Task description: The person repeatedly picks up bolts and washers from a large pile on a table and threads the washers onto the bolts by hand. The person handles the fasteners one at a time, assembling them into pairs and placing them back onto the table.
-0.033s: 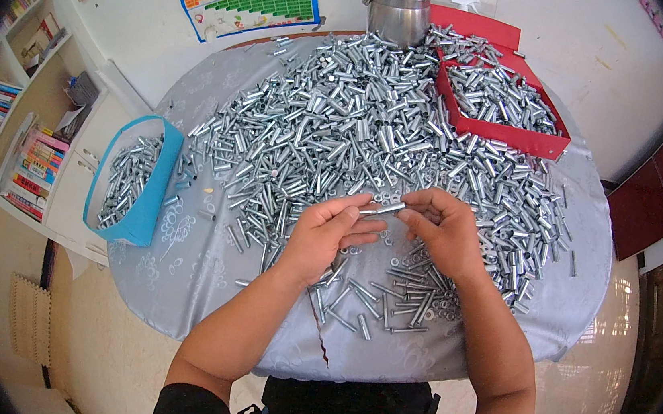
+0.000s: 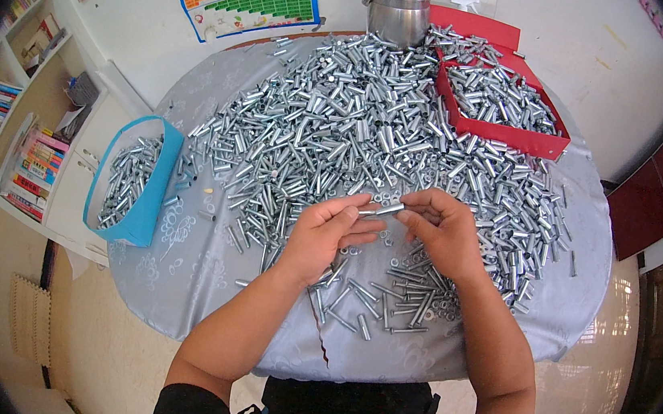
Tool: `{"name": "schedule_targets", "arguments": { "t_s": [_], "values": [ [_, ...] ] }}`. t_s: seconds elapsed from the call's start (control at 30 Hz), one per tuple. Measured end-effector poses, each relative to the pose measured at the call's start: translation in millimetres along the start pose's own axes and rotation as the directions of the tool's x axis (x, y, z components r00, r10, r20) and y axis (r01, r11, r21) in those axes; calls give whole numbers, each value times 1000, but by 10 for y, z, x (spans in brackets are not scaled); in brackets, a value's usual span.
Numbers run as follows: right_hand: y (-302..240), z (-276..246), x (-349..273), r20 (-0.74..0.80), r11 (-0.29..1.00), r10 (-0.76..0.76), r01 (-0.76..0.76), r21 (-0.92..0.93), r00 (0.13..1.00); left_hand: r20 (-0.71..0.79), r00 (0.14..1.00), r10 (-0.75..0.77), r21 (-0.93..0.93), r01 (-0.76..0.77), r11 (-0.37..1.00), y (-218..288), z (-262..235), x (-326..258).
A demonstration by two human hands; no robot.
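Note:
My left hand (image 2: 327, 235) and my right hand (image 2: 446, 231) meet over the near half of a round table. Together they pinch one short silver metal sleeve (image 2: 384, 209), held level, the left fingers on its left end and the right fingers on its right end. A large heap of like silver sleeves (image 2: 341, 119) covers the table beyond the hands. Several thin bolts and small washers (image 2: 399, 291) lie loose just below my right wrist.
A grey patterned cloth (image 2: 203, 274) covers the table. A blue box (image 2: 146, 204) holding metal parts hangs at the left edge. A red tray (image 2: 516, 137) of sleeves sits at the far right, beside a steel canister (image 2: 398, 12). A bookshelf (image 2: 12, 133) stands at left.

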State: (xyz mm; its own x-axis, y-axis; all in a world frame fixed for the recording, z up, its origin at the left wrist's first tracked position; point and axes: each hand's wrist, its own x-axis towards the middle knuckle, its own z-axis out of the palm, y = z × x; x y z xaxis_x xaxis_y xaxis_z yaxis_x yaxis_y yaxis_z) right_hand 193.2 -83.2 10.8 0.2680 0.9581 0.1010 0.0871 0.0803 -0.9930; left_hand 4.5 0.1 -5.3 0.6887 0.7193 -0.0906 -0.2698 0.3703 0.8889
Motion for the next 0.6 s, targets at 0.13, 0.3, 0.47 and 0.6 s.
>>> {"name": "schedule_targets", "arguments": {
  "t_s": [0.13,0.3,0.47,0.6],
  "values": [
    [-38,23,4,8,998,40,-40,58,999,-14,1000,-1,-6,1,1000,8,-19,-2],
    [14,60,-19,30,997,43,-45,66,999,-5,1000,-3,58,3,998,3,22,-9],
    [1,110,-54,-11,979,-66,62,-194,998,40,999,-2,61,0,998,-3,50,-35],
    [-73,101,-66,-23,951,-133,121,-285,991,53,995,86,181,-94,979,-12,62,-38]
  ]
}}
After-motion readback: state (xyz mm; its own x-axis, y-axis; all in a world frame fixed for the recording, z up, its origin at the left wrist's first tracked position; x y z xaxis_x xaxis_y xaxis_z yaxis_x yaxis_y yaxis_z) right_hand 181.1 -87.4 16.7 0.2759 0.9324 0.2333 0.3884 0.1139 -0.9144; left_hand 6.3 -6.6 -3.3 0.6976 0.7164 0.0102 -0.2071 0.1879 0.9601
